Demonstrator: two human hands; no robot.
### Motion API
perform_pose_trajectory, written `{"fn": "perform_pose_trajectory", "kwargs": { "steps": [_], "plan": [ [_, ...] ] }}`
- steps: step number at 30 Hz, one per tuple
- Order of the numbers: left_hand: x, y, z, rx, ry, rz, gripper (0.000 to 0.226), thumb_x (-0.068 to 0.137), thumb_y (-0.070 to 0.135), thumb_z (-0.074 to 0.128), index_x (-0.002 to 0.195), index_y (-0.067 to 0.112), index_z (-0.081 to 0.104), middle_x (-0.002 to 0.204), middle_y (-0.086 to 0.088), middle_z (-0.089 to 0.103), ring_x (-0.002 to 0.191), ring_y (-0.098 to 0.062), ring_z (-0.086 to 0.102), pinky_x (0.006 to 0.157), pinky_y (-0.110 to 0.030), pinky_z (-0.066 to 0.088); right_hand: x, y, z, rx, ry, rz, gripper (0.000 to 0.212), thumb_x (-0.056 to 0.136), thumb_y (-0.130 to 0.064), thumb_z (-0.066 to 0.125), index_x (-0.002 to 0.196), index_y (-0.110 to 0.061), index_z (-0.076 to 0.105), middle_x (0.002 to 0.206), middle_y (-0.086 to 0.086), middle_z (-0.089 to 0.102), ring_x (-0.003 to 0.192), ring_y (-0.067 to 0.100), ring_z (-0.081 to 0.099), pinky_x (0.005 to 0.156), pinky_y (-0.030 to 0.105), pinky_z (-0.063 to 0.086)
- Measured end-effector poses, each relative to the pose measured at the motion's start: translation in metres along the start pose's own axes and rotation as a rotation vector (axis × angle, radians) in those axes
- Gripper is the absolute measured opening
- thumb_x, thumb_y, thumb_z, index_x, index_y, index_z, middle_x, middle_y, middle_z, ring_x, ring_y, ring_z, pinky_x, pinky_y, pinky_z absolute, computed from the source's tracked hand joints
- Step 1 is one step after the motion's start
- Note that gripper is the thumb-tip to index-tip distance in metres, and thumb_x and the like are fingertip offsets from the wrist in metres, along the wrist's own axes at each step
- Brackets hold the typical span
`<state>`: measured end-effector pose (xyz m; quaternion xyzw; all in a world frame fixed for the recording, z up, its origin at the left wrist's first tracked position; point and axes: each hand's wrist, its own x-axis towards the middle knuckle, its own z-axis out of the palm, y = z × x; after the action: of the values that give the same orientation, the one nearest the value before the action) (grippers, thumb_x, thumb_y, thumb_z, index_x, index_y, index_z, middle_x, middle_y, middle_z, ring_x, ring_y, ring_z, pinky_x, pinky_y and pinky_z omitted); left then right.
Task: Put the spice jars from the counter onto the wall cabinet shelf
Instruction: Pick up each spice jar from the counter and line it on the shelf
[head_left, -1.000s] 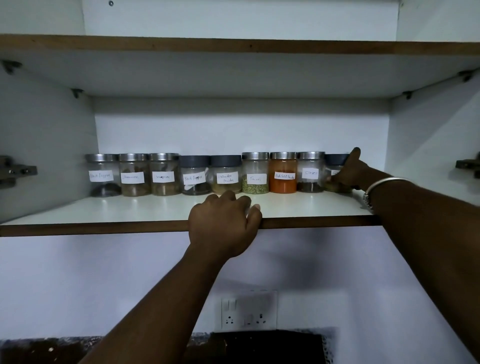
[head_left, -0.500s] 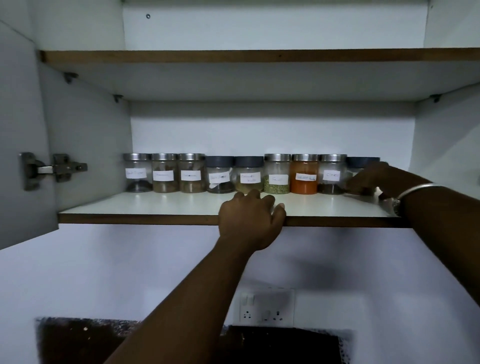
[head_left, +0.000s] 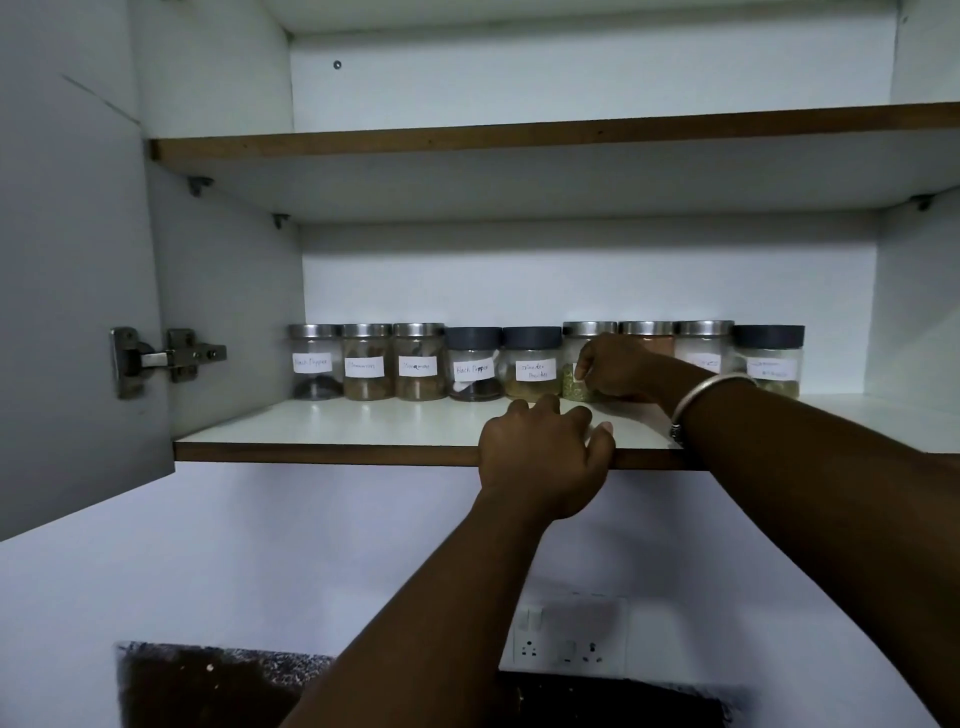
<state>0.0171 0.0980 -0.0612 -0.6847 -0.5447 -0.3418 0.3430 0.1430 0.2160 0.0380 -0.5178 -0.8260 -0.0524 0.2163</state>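
Several labelled spice jars stand in a row at the back of the white cabinet shelf (head_left: 363, 426), from the leftmost steel-lidded jar (head_left: 314, 364) to the rightmost dark-lidded jar (head_left: 769, 358). My right hand (head_left: 618, 369) reaches over the shelf and curls around the front of the green-spice jar (head_left: 573, 387), hiding most of it and the orange-spice jar (head_left: 647, 335) behind it. My left hand (head_left: 545, 457) grips the shelf's brown front edge just below, with its fingers on top of the board.
The cabinet door (head_left: 67, 260) stands open at the left, with its hinge (head_left: 166, 358) sticking out. An upper shelf (head_left: 519, 135) sits above the jars. Below are a wall socket (head_left: 566, 644) and a dark speckled counter (head_left: 208, 686).
My right hand has let go of the rightmost dark-lidded jar and moved left along the row to the green-spice jar. My left hand has stayed on the shelf edge.
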Motion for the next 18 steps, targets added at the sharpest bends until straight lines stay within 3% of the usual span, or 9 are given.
{"fn": "perform_pose_trajectory", "kwargs": {
  "steps": [5, 9, 13, 18],
  "plan": [
    [-0.001, 0.000, 0.003, 0.003, 0.040, 0.007, 0.062, 0.096, 0.059, 0.022, 0.102, 0.027, 0.075, 0.097, -0.004, 0.071, 0.090, -0.031, 0.066, 0.061, -0.033, 0.030, 0.004, -0.006, 0.003, -0.018, -0.005, -0.001, 0.022, 0.095, -0.005, 0.061, 0.113, 0.000, 0.073, 0.118, 0.017, 0.072, 0.109, 0.031, 0.068, 0.094, 0.040, 0.056],
    [0.000, 0.001, 0.002, -0.014, 0.074, 0.008, 0.057, 0.096, 0.057, 0.028, 0.099, 0.026, 0.076, 0.094, -0.003, 0.072, 0.084, -0.028, 0.065, 0.060, -0.031, 0.025, 0.008, -0.029, 0.008, 0.111, -0.020, -0.102, 0.017, 0.084, -0.001, 0.071, 0.098, -0.007, 0.079, 0.106, 0.008, 0.077, 0.099, 0.022, 0.070, 0.075, 0.029, 0.052],
    [0.000, 0.001, 0.001, -0.035, 0.082, 0.036, 0.056, 0.096, 0.056, 0.029, 0.086, 0.024, 0.074, 0.087, -0.002, 0.070, 0.073, -0.025, 0.063, 0.056, -0.029, 0.018, 0.013, -0.047, 0.016, 0.123, -0.160, -0.117, 0.029, 0.081, 0.003, 0.070, 0.109, 0.001, 0.074, 0.115, 0.019, 0.073, 0.108, 0.033, 0.069, 0.088, 0.043, 0.056],
    [0.000, 0.000, 0.000, -0.026, 0.063, 0.012, 0.051, 0.093, 0.054, 0.036, 0.078, 0.023, 0.073, 0.081, -0.003, 0.068, 0.067, -0.024, 0.062, 0.056, -0.028, 0.018, 0.011, -0.052, 0.012, 0.188, -0.211, -0.087, 0.032, 0.083, 0.005, 0.067, 0.115, 0.002, 0.070, 0.120, 0.023, 0.068, 0.096, 0.030, 0.066, 0.075, 0.037, 0.048]
  ]
}}
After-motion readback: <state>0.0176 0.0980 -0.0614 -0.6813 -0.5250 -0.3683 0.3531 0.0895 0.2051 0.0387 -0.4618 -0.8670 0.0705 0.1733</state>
